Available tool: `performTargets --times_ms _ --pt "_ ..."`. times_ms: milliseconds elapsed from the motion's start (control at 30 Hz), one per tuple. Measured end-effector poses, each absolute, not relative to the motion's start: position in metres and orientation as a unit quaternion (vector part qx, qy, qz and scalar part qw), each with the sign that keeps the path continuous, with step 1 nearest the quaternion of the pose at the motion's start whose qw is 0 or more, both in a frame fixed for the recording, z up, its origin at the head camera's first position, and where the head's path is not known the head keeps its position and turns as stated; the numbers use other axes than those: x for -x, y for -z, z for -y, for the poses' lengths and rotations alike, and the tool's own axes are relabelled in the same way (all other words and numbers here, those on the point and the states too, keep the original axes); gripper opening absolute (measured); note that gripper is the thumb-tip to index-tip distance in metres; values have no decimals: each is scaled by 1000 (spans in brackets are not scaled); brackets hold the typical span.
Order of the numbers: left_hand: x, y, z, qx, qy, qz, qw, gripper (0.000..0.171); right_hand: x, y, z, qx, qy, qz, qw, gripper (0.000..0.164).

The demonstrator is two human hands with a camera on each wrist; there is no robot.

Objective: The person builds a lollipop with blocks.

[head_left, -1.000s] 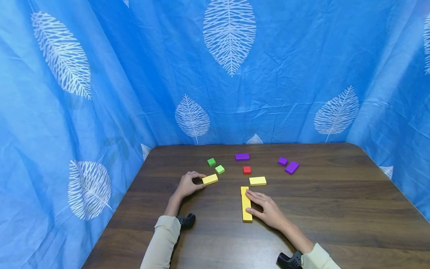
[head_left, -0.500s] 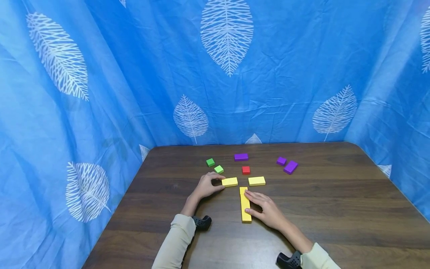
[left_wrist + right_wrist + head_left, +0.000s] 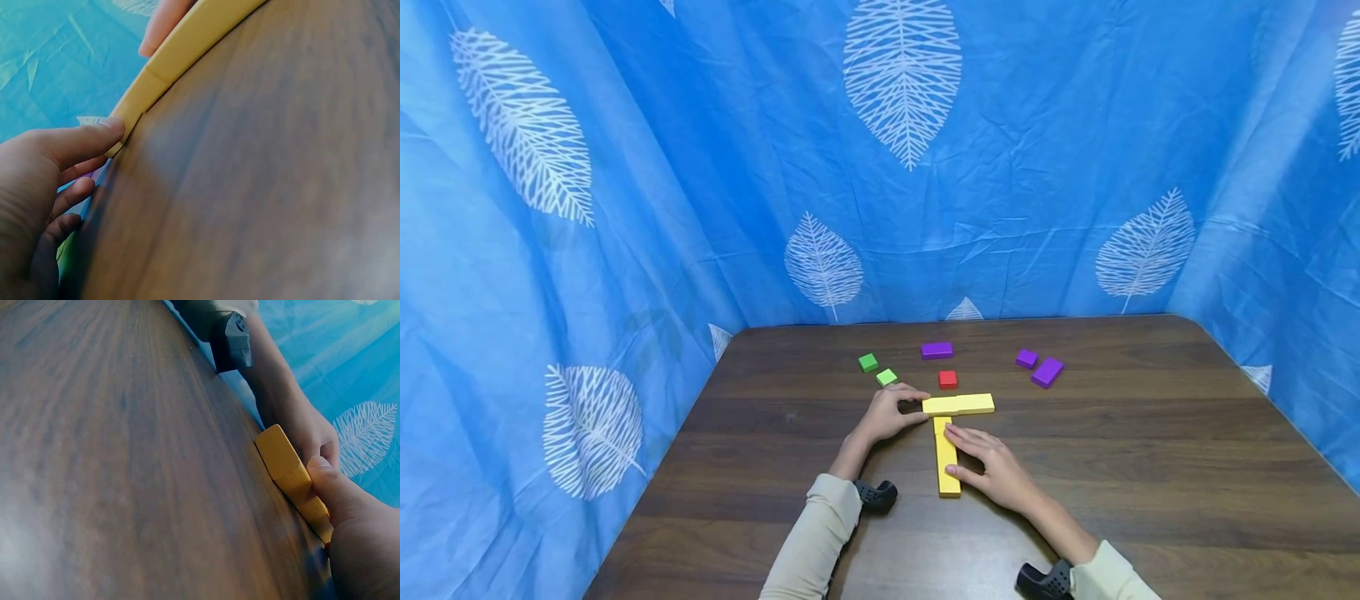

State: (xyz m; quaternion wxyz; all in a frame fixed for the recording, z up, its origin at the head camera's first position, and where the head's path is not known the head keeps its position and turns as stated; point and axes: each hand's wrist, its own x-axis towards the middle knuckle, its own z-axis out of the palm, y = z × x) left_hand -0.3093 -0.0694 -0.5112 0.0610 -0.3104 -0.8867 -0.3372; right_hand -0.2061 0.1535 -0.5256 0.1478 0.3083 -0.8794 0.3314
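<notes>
In the head view, my left hand [image 3: 887, 415] pinches the left end of a yellow block [image 3: 937, 407] between thumb and fingers. Its right end meets another yellow block [image 3: 977, 404], making a crosswise row. Just below runs an upright line of yellow blocks, a short block [image 3: 942, 426] above a longer one [image 3: 947, 471]. Along the right side of that line, my right hand [image 3: 997, 471] rests with fingertips and thumb touching it. The right wrist view shows my right thumb [image 3: 328, 478] against the yellow line [image 3: 284, 459], my left hand behind.
Beyond the row lie a red block [image 3: 948, 380] and a purple block [image 3: 937, 351]. Two green blocks [image 3: 868, 362] sit at the back left, one near my left fingers. Two purple blocks [image 3: 1047, 372] lie farther right. A blue leaf-patterned curtain [image 3: 1037, 167] hangs behind the table [image 3: 1187, 467].
My left hand has slid its yellow block rightward and straightened it, until it meets the other yellow block. My right hand has stayed in place at the upright line.
</notes>
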Motion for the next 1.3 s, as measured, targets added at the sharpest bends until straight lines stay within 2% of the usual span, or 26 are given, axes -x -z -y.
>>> performTargets --times_ms 500,733,1300 --pt "306 512 66 291 337 895 36 34 207 524 -155 -303 -334 883 132 54" --pt "306 513 67 298 347 889 38 33 207 526 -154 -310 -334 878 150 55" --pt "308 515 70 304 357 882 39 33 207 526 -154 -308 -347 873 148 55"
